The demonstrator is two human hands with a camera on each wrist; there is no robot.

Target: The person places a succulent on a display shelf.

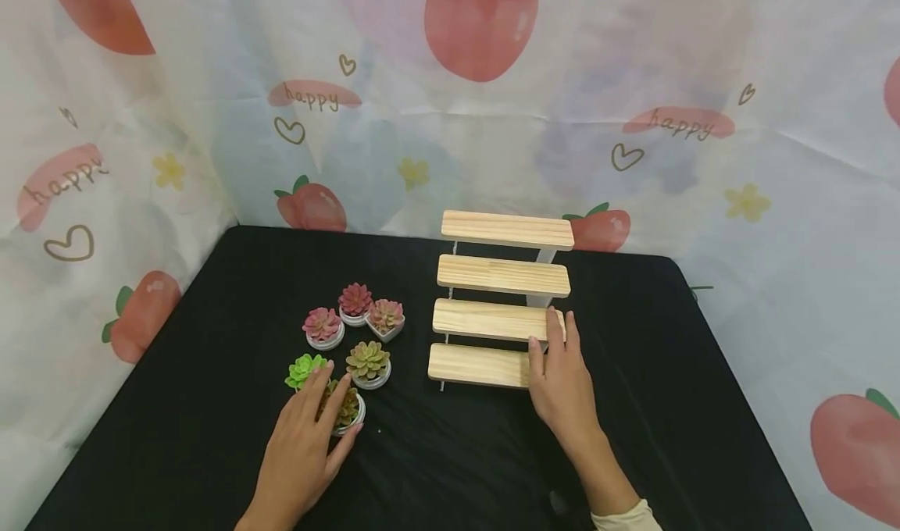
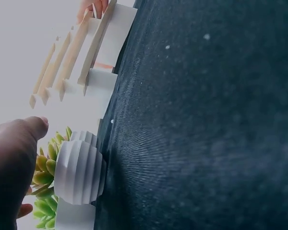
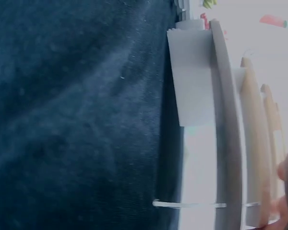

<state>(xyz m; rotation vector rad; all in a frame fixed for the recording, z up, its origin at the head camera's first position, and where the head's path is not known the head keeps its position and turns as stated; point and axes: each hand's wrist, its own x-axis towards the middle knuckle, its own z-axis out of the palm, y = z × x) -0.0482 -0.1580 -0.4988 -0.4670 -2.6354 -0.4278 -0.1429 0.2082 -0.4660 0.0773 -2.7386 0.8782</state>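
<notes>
My left hand (image 1: 298,445) hovers over the front potted succulent (image 1: 346,410), its fingers spread and relaxed above the leaves. In the left wrist view the thumb (image 2: 37,127) lies beside the ribbed white pot (image 2: 79,172). Just behind the fingertips is a bright green succulent (image 1: 304,369), its pot hidden. A yellow-green succulent (image 1: 368,359) stands close by. On the right, my right hand (image 1: 566,390) rests at the right end of a wooden stepped shelf (image 1: 478,365), its fingers extended over the lower two boards.
Farther back on the black-covered table (image 1: 703,406) stand a dark red succulent (image 1: 355,300), a pink one (image 1: 322,324) and another pink one in a heart-shaped pot (image 1: 386,318). A printed curtain (image 1: 485,156) hangs behind the shelf and along the left side.
</notes>
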